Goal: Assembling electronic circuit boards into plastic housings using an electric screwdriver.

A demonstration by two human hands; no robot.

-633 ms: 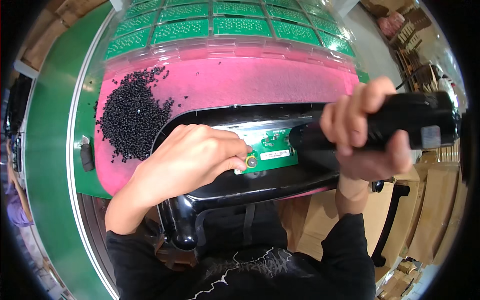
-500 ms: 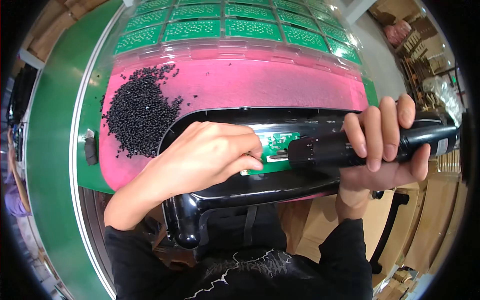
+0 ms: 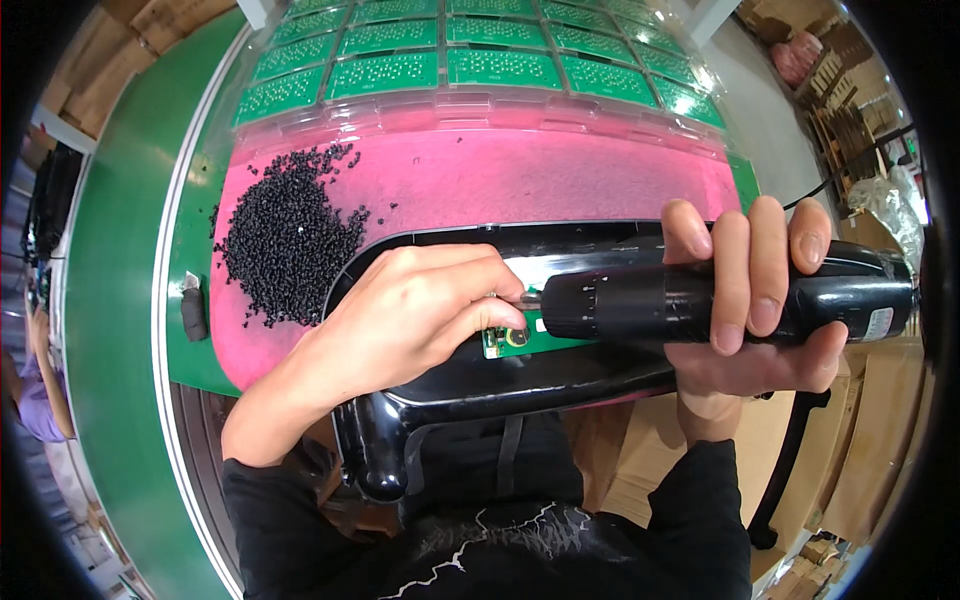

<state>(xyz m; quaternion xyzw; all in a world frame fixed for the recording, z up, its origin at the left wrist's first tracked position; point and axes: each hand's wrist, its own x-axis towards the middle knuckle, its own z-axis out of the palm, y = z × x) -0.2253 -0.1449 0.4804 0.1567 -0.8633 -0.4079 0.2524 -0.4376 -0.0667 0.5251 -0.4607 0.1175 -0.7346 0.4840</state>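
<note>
My right hand (image 3: 760, 285) is wrapped round a black electric screwdriver (image 3: 625, 308), held almost level with its bit toward the left. My left hand (image 3: 425, 305) has thumb and forefinger pinched together at the tip of the bit; whatever sits between them is hidden. Below both lies a green circuit board (image 3: 545, 346), partly covered by the fingers and the screwdriver. The board is within a glossy black plastic housing (image 3: 560, 395), over whose left part my left wrist reaches.
A heap of small black screws (image 3: 285, 240) lies on the pink mat (image 3: 560, 180), left. Beyond it, clear trays hold rows of green circuit boards (image 3: 500, 68). A small dark object (image 3: 193, 312) rests on the green tabletop. Cardboard (image 3: 665, 470) is below right; another person's arm (image 3: 45, 370) shows far left.
The screwdriver has shifted left, bringing its bit up to my left fingertips. My left hand has barely moved; more of the board's near left corner shows below its fingers.
</note>
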